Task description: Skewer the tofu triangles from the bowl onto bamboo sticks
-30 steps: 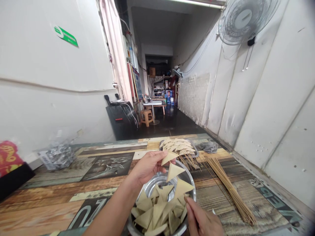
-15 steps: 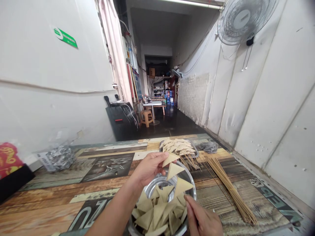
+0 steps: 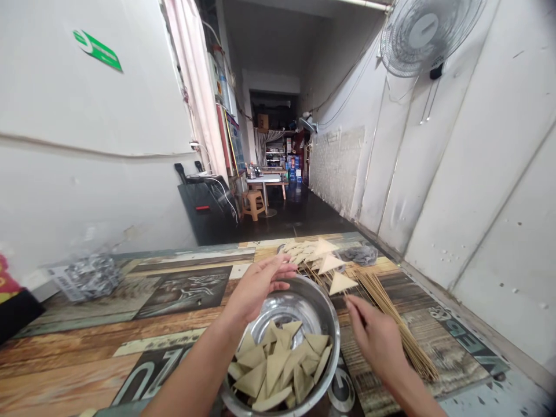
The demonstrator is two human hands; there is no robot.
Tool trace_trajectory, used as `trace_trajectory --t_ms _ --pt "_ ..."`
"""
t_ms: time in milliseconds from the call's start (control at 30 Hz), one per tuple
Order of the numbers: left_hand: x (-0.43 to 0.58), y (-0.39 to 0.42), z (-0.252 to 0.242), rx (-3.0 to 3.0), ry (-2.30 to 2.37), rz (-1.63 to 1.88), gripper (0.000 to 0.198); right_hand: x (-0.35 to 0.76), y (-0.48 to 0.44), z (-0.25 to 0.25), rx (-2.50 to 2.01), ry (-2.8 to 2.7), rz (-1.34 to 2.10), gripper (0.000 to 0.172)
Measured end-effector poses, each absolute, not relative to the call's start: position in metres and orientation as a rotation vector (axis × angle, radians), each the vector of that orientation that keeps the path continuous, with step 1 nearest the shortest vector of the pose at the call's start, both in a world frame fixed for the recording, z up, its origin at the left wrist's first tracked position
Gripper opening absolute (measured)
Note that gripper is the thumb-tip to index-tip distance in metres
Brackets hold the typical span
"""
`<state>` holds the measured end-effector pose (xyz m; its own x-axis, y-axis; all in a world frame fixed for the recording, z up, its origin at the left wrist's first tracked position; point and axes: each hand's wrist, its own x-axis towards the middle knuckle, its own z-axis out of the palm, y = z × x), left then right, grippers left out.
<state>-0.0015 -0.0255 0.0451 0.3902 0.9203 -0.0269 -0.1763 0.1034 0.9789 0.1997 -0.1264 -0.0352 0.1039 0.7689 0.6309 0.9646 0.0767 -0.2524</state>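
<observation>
Probably a small snack shop or simple eatery: the long, narrow room has a white-topped table (image 3: 269,179), a light-brown plastic stool (image 3: 253,205), stacked blue boxes (image 3: 295,166) at its dark far end and a round grey wall fan (image 3: 428,35). The wood-plank-patterned worktop (image 3: 69,353) carries a shiny round metal bowl (image 3: 320,304) of beige triangular pieces (image 3: 275,368) and bundled thin tan skewers (image 3: 405,335).

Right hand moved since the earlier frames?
Yes. The bare right hand has moved forward and rightward, away from the right rim of the round silver metal bowl, nearer the bundle of thin tan sticks.
</observation>
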Motion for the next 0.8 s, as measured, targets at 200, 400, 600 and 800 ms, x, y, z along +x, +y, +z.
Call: trace_trajectory --t_ms 200,400,600,800 --pt "-0.002 -0.026 0.044 1.276 0.817 0.972 0.042 0.23 -0.046 -0.013 -2.127 -1.802 -0.272 0.019" --pt "-0.007 -0.024 0.043 1.321 0.832 0.96 0.043 0.222 0.007 -0.015 -2.273 -1.876 -0.226 0.024" --pt "-0.008 -0.02 0.041 1.357 0.859 0.94 0.042 0.216 0.023 -0.01 -2.313 -1.945 -0.183 0.026" --pt "-0.015 -0.026 0.044 1.57 0.955 0.83 0.045 0.286 -0.021 -0.01 -2.499 -1.802 -0.113 0.027"
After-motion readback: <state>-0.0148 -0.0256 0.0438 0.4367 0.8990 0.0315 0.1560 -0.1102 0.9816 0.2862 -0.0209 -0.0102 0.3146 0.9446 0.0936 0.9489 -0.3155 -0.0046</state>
